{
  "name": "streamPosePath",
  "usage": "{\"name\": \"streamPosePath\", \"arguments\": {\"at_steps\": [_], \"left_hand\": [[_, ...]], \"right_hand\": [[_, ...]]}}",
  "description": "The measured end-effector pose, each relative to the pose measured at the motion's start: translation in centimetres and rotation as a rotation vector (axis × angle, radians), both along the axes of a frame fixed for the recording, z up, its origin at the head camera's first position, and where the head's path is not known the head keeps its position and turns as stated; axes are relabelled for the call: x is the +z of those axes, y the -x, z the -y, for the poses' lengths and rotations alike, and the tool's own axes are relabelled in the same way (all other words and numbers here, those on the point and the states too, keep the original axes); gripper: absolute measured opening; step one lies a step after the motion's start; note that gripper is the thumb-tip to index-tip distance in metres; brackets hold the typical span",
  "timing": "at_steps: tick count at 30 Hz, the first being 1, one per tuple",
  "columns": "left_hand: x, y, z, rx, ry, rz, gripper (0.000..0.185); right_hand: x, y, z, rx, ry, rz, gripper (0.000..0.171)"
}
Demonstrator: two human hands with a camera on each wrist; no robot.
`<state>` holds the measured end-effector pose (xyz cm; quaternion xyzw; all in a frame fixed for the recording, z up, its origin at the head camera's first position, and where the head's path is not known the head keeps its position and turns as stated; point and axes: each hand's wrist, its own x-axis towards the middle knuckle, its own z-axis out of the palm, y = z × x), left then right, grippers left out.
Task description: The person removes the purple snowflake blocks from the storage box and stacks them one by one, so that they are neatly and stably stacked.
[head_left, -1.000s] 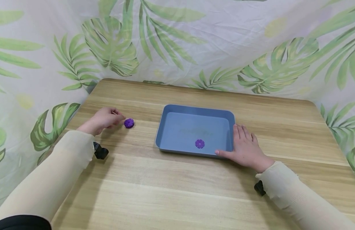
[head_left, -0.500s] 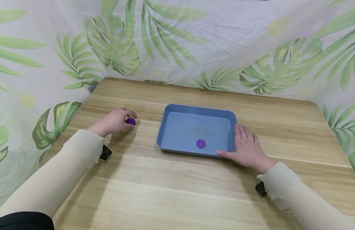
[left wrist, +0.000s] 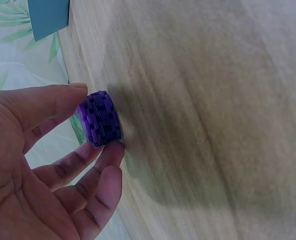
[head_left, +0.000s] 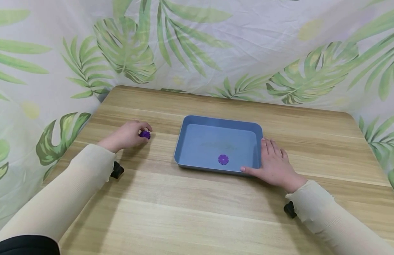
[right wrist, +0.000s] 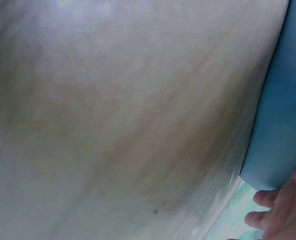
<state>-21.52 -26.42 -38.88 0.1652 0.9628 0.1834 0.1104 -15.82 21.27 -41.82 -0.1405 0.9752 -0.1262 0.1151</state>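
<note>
On the left side of the table, my left hand [head_left: 130,134] pinches a small stack of purple notched discs [head_left: 145,134]. The left wrist view shows this stack [left wrist: 102,119] in layers between thumb and fingers, close to the wood. A blue rectangular tray [head_left: 197,141] sits at the middle of the table, with one purple flower-shaped disc [head_left: 223,159] lying flat near its front wall. My right hand [head_left: 275,163] rests at the tray's front right corner, fingers fairly straight along the right side and thumb at the front rim. In the right wrist view, some fingers [right wrist: 267,199] show beside the tray's blue wall [right wrist: 282,110].
The wooden table [head_left: 197,209] has rounded far corners. Behind it and along both sides hangs a white cloth [head_left: 248,39] with green leaf prints. A black wrist camera [head_left: 117,170] sits under the left sleeve, another [head_left: 290,210] under the right.
My left hand has moved a little right and its thumb and fingers have come round the stack of purple discs. During the last half second it hardly moves. My right hand stays at the tray.
</note>
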Motion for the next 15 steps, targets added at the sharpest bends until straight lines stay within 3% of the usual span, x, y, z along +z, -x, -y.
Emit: {"name": "streamPosePath", "arguments": {"at_steps": [15], "left_hand": [[0.11, -0.05, -0.01, 0.012, 0.017, 0.021, 0.040]], "right_hand": [[-0.01, -0.04, 0.03, -0.002, 0.008, -0.004, 0.129]]}}
